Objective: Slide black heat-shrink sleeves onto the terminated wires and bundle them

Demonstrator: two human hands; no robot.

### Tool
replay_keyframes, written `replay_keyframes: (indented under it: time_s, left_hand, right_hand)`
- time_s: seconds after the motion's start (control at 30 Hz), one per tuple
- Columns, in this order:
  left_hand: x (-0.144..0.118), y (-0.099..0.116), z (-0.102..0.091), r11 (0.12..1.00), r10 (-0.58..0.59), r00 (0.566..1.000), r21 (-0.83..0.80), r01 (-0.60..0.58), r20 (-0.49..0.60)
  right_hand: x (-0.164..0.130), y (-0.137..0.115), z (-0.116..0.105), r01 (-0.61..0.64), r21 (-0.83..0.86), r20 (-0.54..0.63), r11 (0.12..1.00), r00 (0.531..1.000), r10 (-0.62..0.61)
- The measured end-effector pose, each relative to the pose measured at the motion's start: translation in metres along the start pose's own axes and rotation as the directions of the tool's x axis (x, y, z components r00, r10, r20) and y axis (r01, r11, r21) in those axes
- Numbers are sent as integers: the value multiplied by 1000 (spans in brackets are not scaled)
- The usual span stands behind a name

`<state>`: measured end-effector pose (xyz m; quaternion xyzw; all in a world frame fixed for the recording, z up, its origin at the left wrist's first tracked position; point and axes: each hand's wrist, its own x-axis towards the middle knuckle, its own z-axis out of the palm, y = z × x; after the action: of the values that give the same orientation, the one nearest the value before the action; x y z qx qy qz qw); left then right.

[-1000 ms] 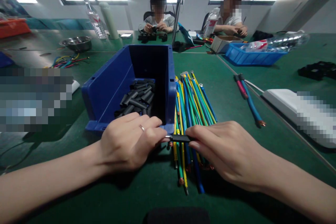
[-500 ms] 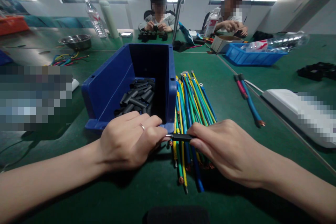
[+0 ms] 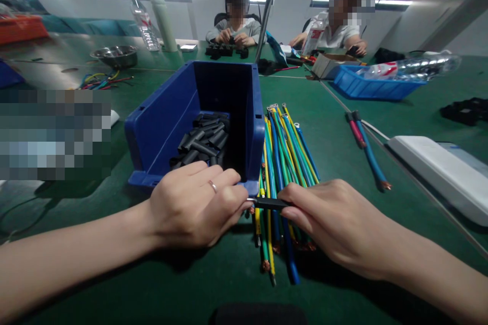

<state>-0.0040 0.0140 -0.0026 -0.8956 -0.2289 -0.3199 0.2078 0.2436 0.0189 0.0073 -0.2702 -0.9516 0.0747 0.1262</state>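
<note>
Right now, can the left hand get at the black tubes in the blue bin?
Probably yes: the left hand sits at the blue bin's low open front, nothing covers the black tubes, but its fingers pinch the black sleeve.

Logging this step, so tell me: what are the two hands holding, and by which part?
Both pinch one short black tube by its ends: left hand at the left end, right hand at the right.

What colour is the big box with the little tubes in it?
The box is blue, and the tubes are black; the head view shows this.
</note>
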Motion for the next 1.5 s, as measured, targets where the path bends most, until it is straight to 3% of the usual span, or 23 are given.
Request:
replay_keyframes:
  time_s: [0.37, 0.73, 0.87, 1.03, 1.23, 1.5]
  left_hand:
    - [0, 0, -3, 1000, 8, 999, 23, -9, 47]
    - [-1, -1, -3, 1000, -17, 1000, 1, 17, -9]
    - [3, 3, 0, 996, -88, 994, 17, 90, -63]
    - [5, 8, 6, 988, -134, 987, 66, 140, -92]
    - [4, 9, 7, 987, -122, 990, 97, 130, -76]
    - [3, 8, 4, 989, -129, 989, 63, 134, -74]
  right_hand:
    - [5, 2, 0, 67, -72, -88, 995, 993, -74]
    - [19, -4, -18, 101, -348, -195, 932, 965, -178]
    - [33, -1, -24, 89, -337, -273, 937, 944, -187]
    - [35, 0, -7, -11, -353, -466, 935, 869, -166]
    - [31, -2, 7, -19, -319, -496, 948, 855, -150]
    - [28, 10, -2, 137, -203, -418, 970, 883, -212]
